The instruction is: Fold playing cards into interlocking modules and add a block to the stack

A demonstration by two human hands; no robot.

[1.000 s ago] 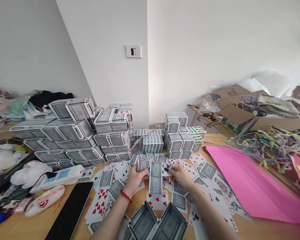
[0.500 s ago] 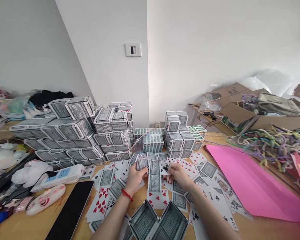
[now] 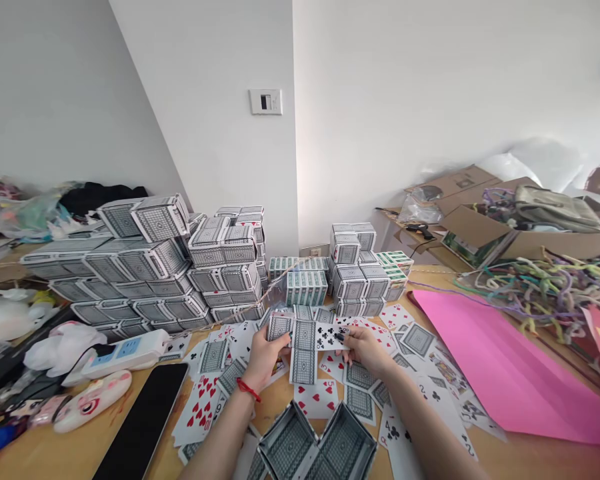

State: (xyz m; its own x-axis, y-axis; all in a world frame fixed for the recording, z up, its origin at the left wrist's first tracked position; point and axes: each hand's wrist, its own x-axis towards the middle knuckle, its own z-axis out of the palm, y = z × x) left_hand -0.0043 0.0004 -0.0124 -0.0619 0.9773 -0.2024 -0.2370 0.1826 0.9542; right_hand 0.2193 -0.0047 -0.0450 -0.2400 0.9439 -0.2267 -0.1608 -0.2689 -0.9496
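Note:
My left hand [image 3: 264,355], with a red cord bracelet [image 3: 249,389] at its wrist, pinches the left end of a grey-backed playing card [image 3: 280,325]. My right hand [image 3: 369,351] grips the right end of a face-up clubs card [image 3: 327,336]. Between them hangs an upright pair of grey-backed cards [image 3: 304,353], creased across, its top meeting both held cards. Below lies a five of hearts [image 3: 316,400] on the table. Nearest me stands an open-topped, heart-like shape folded from cards [image 3: 317,443].
Stacked blocks made of cards [image 3: 145,260] rise at the left, with smaller stacks [image 3: 360,280] right of centre. Loose cards [image 3: 200,407] cover the table. A phone [image 3: 143,427], power strip [image 3: 127,353], pink sheet [image 3: 505,367] and pipe cleaners [image 3: 540,287] lie around.
My right hand has shifted slightly right, and more of the clubs card shows between it and the upright cards. My left hand and the upright cards have moved a little left.

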